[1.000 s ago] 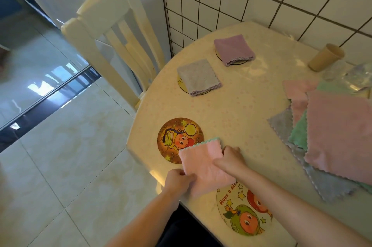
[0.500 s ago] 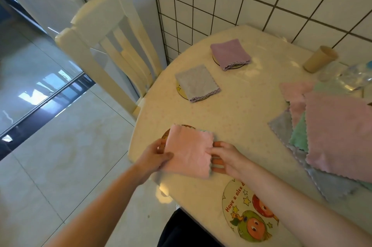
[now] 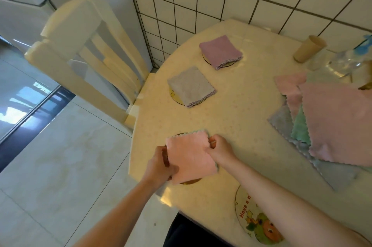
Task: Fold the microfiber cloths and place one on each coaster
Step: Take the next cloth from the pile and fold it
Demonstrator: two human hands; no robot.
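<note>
1. The folded pink cloth [image 3: 190,156] lies at the near-left edge of the surface [image 3: 237,126], covering almost all of a dark round coaster [image 3: 190,182] — only slivers of its rim show at the far and near sides.
2. The cloth is close to square, turned a little, with its scalloped edge facing away from the person; its slightly longer side seems to run from near to far, though the wide lens makes that hard to judge.
3. The left hand [image 3: 160,166] grips the cloth's left edge, fingers curled round it.
4. The right hand [image 3: 219,149] pinches the right edge near the far corner, fingers bent.
5. Farther back, a grey folded cloth [image 3: 191,86] and a mauve folded cloth [image 3: 220,50] each sit on a coaster.
6. A printed coaster [image 3: 255,220] lies bare near the right forearm.
7. To the right, a pile of unfolded cloths [image 3: 332,124] is spread flat — a large pink one on top.
</note>
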